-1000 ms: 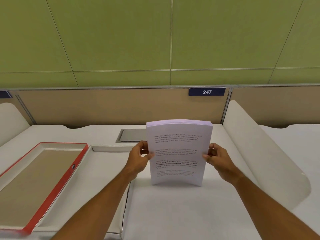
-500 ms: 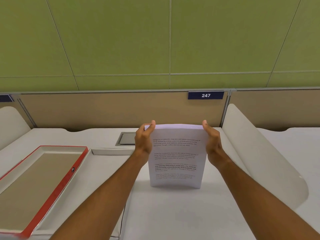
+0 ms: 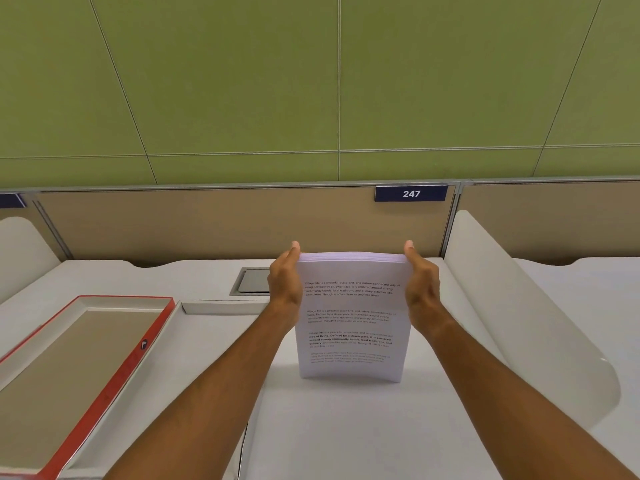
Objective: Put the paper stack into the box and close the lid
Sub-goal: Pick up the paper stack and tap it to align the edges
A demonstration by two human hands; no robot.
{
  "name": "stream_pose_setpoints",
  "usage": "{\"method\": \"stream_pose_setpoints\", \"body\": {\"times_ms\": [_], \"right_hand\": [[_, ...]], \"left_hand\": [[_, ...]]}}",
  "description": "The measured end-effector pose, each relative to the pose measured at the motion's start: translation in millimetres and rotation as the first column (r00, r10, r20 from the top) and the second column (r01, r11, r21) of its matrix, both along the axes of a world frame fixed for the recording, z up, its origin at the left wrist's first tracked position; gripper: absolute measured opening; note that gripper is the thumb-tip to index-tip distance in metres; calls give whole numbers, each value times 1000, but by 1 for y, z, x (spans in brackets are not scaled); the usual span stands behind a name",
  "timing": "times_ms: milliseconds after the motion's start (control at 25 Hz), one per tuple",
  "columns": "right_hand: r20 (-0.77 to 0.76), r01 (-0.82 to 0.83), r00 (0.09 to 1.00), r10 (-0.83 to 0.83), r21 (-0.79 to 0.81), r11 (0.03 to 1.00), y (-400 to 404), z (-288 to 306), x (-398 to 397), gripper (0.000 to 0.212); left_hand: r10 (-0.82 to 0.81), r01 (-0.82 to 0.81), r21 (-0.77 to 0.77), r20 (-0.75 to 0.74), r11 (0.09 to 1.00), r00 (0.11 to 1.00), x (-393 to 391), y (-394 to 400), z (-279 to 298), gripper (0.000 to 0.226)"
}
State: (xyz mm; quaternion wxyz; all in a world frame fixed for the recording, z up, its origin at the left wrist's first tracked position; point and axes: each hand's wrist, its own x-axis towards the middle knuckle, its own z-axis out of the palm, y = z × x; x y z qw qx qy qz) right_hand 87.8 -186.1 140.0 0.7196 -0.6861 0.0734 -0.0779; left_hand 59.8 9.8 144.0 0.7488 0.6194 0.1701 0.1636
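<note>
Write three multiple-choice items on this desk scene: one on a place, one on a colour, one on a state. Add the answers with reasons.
1. Where does the open box lie relative to the paper stack?
A. to its left
B. to its right
C. behind it

2. What colour is the box's rim?
A. blue
B. red
C. green

3. How is the stack held?
A. flat on the desk
B. rolled up
C. upright on its bottom edge

Answers: 1 A, it lies beside the left forearm. 2 B, a red band edges it. 3 C, the left hand and right hand grip its top corners.
</note>
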Motion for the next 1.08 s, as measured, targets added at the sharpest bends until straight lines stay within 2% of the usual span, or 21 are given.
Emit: {"method": "stream_pose_setpoints", "body": {"times_ms": [120,240,360,440,520,600,840,1080], "right_hand": [[-2,-28,1000,28,-19,999,2,-5,-1,68],[58,-136,989,137,-24,990,-3,-5,-3,61],[155,-299,940,305,-61,952,-25,-19,-12,44],[123,-328,933,337,-89,941,-42,-39,-14,30],[62,-313,942,331,-195,929,-55,-59,-13,16],[18,-302,946,324,-312,901,-60,-71,-12,14],[25,-274,950,311,-412,869,-61,-75,-8,17],[5,-314,940,341,-374,873,-65,-84,-9,17]], "left_hand": [[-208,212,-91,55,973,977,-5,5,-3,66],[-265,272,-42,124,961,956,-7,11,-4,65],[-250,235,162,80,958,965,-13,24,-20,48],[-201,194,339,-14,920,979,-19,32,-34,32],[-170,182,483,-69,857,983,-26,36,-44,28],[-161,178,544,-79,820,984,-28,39,-51,24],[-164,186,616,-93,766,982,-26,45,-51,25],[-150,196,573,-127,796,981,-29,47,-67,24]]}}
